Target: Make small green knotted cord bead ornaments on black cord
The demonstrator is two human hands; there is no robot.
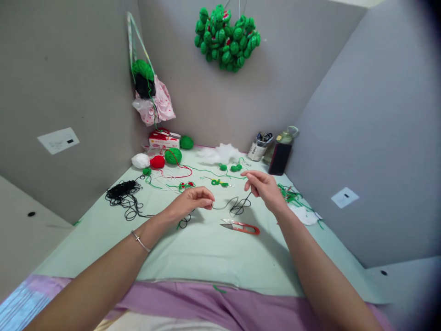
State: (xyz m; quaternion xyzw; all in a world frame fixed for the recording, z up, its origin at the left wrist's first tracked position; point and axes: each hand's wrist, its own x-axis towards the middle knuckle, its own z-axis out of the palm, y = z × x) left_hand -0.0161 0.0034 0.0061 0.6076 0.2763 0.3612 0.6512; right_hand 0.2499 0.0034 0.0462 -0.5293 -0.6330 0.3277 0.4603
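A thin strand of black yarn (237, 208) runs between my hands, with loose loops lying on the table below. My left hand (195, 199) pinches one part of it between thumb and fingertips. Higher and to the right, my right hand (263, 187) pinches another part, which hangs down to the loops. Thread snips (241, 226) with an orange handle lie just in front of the loops, touched by neither hand. Beyond my left hand is a small green and red crochet piece (187, 186), partly hidden. A green piece with a crochet hook (219, 183) lies farther back between the hands.
At left lies a tangled black yarn heap (122, 189). Behind it are white (140, 161), red (157, 162) and green (173, 156) yarn balls. White stuffing (222, 154), a pen cup (257, 149) and a phone (280, 159) stand along the back. Green yarn scraps (291, 195) lie right.
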